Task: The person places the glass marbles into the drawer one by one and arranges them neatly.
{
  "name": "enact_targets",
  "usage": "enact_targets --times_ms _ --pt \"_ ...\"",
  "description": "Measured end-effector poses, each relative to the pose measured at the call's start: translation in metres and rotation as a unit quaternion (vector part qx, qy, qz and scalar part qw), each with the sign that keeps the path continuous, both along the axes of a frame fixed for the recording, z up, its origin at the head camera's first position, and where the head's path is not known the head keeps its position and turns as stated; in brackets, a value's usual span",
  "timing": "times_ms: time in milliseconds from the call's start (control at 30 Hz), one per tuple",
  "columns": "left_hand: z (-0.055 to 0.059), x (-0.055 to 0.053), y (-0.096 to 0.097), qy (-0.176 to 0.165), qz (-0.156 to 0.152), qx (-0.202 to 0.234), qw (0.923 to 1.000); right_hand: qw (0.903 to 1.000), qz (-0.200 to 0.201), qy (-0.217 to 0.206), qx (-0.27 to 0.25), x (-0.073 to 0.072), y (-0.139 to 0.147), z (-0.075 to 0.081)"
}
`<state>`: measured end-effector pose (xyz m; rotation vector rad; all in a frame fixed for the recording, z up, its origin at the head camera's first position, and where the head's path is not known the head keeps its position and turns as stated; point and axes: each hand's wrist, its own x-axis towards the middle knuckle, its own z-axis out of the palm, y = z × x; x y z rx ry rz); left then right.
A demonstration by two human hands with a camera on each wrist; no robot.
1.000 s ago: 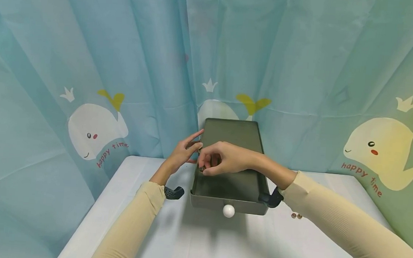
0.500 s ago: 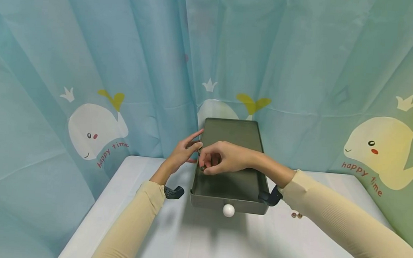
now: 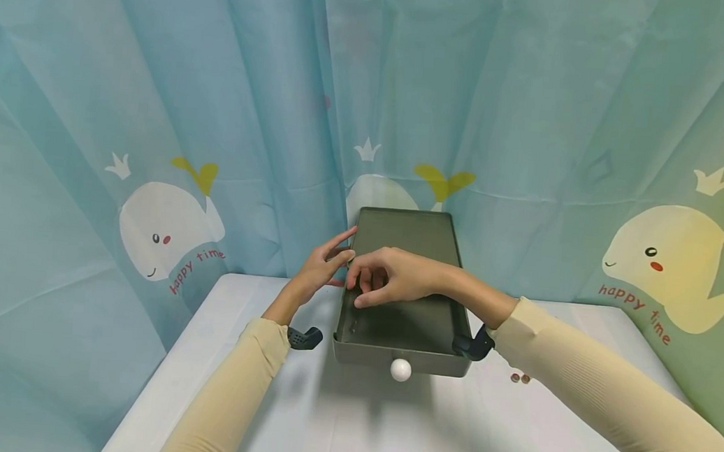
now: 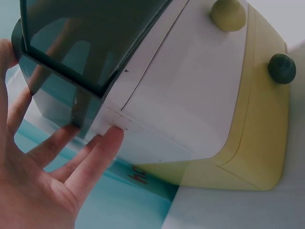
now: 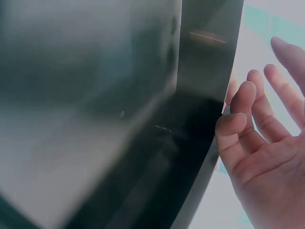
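Observation:
My left hand (image 3: pixel 317 272) touches the left side of a dark green-grey box-like drawer (image 3: pixel 399 360) with a white knob (image 3: pixel 401 369). In the left wrist view, the spread fingers of the left hand (image 4: pixel 52 183) lie along the side of the drawer unit, by a white drawer (image 4: pixel 186 86). My right hand (image 3: pixel 399 277) hovers over the drawer's left part, with thumb and index finger apart. Nothing shows between them. The right wrist view has the right hand (image 5: pixel 267 148) loosely bent beside the dark drawer wall (image 5: pixel 209 57). Tiny specks on the dark surface are too small to identify.
Two small brown round pieces (image 3: pixel 520 378) lie on the white table (image 3: pixel 372 437) right of the unit. A yellow drawer (image 4: pixel 267 119) with a green knob (image 4: pixel 282 68) adjoins the white one, which has a yellow knob (image 4: pixel 228 15). A blue whale-print curtain (image 3: pixel 269 107) hangs behind.
The right thumb and index finger have parted, and the small brown piece they pinched is no longer seen between them. The left hand stays in place.

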<state>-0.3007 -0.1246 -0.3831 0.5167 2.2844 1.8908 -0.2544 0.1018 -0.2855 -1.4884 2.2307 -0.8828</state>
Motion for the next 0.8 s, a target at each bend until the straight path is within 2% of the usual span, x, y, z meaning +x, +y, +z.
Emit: enact_targets --times_ms 433,800 --pt "0.000 0.001 -0.001 -0.003 0.001 0.001 1.0000 0.9997 -0.023 0.007 0.003 0.004 0.003 0.005" --pt "0.002 0.001 0.001 -0.008 0.005 -0.003 1.0000 0.9982 -0.056 0.019 -0.009 0.006 0.021 0.012"
